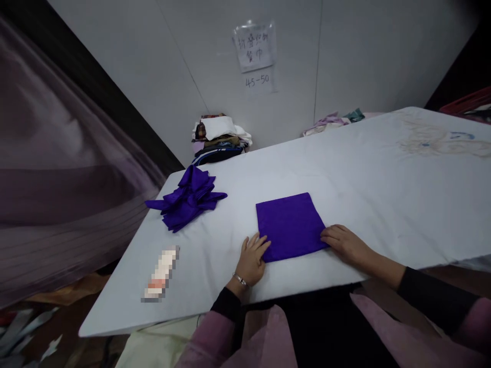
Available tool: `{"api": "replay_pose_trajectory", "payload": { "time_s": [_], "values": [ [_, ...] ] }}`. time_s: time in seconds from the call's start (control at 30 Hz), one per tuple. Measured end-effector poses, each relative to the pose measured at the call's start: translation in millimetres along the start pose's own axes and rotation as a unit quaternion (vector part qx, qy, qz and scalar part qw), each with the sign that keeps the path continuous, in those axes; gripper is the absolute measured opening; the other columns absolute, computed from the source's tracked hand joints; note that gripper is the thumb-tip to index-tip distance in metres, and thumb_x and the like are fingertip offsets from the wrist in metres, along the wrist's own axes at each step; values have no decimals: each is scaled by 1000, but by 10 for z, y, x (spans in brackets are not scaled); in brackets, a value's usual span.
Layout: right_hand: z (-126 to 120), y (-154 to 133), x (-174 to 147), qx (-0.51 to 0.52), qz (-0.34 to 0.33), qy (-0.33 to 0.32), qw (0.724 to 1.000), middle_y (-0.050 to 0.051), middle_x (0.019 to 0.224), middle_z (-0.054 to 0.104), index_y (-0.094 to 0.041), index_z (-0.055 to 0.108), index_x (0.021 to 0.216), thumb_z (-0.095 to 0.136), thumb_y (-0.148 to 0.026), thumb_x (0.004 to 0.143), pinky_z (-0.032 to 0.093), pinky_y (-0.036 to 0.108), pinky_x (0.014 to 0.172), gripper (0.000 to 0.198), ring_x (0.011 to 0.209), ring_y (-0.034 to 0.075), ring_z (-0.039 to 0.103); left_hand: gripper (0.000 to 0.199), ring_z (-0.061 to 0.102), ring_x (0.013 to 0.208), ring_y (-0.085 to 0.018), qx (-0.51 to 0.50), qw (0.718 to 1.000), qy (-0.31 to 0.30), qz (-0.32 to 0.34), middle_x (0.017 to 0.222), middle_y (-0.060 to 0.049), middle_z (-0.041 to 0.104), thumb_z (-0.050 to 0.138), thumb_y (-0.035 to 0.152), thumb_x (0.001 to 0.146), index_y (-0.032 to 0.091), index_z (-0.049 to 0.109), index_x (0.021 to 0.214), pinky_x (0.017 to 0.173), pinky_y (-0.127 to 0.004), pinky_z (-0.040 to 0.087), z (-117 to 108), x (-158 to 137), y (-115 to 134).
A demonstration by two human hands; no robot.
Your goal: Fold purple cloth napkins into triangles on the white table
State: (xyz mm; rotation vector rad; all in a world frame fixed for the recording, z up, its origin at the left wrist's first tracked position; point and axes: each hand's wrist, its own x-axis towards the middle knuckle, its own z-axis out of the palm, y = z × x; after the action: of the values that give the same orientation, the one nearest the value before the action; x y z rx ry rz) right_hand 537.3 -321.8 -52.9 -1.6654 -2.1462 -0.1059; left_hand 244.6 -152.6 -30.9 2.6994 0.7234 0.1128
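A purple cloth napkin (290,227), folded into a roughly square shape, lies flat on the white-covered table in front of me. My left hand (251,259) rests at its near left corner, fingers spread, the tips on the cloth; a silver bracelet circles that wrist. At the near right corner, my right hand (341,243) has its fingers close together and bent over the edge of the napkin. The thumb of that hand is mostly hidden. A separate bunch of purple cloth (187,199), gathered with pointed ends sticking out, sits toward the table's left end.
A blurred-out flat object (161,273) lies at the left of the table (383,204). Behind the far edge are a stack of folded clothes (220,135) and more cloths (330,122). A handwritten sign (255,51) hangs on the wall. Sheer curtain (65,179) drapes on the left.
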Motion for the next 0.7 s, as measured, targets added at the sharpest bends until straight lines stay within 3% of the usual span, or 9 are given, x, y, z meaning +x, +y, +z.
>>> {"api": "replay_pose_trajectory", "payload": {
  "time_s": [0.2, 0.37, 0.47, 0.57, 0.7],
  "values": [
    [-29, -69, -23, 43, -14, -24, 999, 9, 106, 65, -20, 65, 102, 38, -10, 88, 45, 44, 89, 32, 105, 22, 56, 61, 31, 134, -24, -21, 999, -23, 13, 141, -4, 45, 51, 15, 72, 21, 46, 132, 114, -54, 9, 59, -161, 282],
    [-47, -188, -41, 66, -6, -41, 997, 11, 108, 65, -19, 66, 103, 37, -9, 87, 47, 42, 87, 34, 101, 21, 58, 46, 35, 133, -23, -36, 999, -5, 2, 137, -3, 50, 48, 18, 79, 22, 55, 124, 114, -54, 7, 42, -150, 225],
    [-162, -207, -69, 102, 11, -95, 990, 11, 119, 60, -20, 62, 114, 46, -16, 84, 41, 45, 96, 35, 110, 23, 55, 38, 41, 129, -22, -65, 998, 4, -10, 133, -4, 54, 49, 25, 83, 24, 58, 120, 114, -52, 13, -52, -109, 160],
    [-246, -138, 88, 133, 38, -134, 981, 10, 131, 54, -21, 53, 129, 49, -31, 86, 34, 46, 103, 44, 120, 25, 49, 35, 43, 128, -19, -66, 996, 49, -40, 132, -4, 54, 40, 32, 90, 24, 58, 120, 113, -48, 18, -165, 132, 96],
    [-88, -62, 744, 98, 107, -92, 985, 12, 144, 38, -16, 40, 139, 33, -43, 93, 26, 48, 109, 54, 133, 26, 31, 42, 34, 133, -20, 1, 996, 64, -65, 142, -7, 44, 33, 32, 93, 20, 49, 130, 112, -44, 22, -212, 792, 39]
  ]
}}
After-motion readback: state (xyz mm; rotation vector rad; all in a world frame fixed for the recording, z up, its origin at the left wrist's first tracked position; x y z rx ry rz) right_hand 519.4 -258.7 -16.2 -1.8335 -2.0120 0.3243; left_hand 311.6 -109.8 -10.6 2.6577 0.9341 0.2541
